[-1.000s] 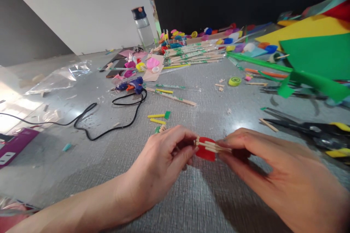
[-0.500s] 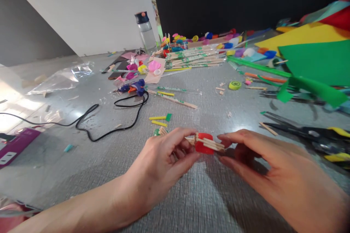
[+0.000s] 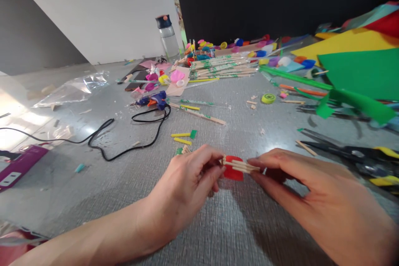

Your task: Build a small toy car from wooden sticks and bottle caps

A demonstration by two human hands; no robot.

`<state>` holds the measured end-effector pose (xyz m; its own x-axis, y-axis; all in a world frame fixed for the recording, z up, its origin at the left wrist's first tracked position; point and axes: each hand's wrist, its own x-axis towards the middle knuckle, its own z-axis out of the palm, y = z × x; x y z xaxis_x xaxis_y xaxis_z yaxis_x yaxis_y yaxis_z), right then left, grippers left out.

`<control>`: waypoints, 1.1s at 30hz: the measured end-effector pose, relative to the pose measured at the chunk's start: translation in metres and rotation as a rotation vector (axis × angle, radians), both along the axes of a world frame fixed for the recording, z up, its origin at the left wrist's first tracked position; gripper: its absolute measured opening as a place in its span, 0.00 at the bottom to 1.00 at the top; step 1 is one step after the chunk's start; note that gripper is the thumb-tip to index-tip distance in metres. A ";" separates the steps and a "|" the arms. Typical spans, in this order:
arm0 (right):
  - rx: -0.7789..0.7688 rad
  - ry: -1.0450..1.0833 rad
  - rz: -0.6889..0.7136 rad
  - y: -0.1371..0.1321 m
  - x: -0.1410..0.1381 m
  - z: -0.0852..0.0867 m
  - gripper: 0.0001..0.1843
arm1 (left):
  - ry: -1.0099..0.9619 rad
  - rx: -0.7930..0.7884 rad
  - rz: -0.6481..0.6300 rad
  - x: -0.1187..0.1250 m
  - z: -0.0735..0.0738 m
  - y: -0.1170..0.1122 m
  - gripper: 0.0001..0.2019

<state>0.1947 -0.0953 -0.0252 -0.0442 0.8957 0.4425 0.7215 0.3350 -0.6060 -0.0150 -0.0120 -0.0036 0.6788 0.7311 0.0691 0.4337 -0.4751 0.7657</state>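
My left hand (image 3: 187,187) pinches the left side of a small piece made of a red plastic cap (image 3: 234,174) and short wooden sticks (image 3: 245,166). The sticks lie across the cap, roughly side by side, and stick out to the right. Thumb and index finger of my right hand (image 3: 296,187) are closed about their right ends. Just beyond my left hand are more short stick ends with a bit of green (image 3: 182,150), partly hidden by it. Two short yellow sticks (image 3: 181,138), one with a green tab, lie farther back.
A blue glue gun (image 3: 157,100) lies at centre left, a black cord (image 3: 124,154) looping beside it. Black scissors (image 3: 352,153) with yellow handles rest at the right. Wrapped chopsticks (image 3: 221,65), a water bottle (image 3: 168,37) and green sheet (image 3: 358,70) are farther back.
My right thumb and index finger have closed in on the stick ends. My left fingers have drawn together on the left side of the piece, and the cap has tilted slightly.
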 end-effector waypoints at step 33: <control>-0.011 -0.009 0.017 -0.001 0.000 0.002 0.08 | 0.020 -0.005 0.012 0.003 0.002 -0.001 0.07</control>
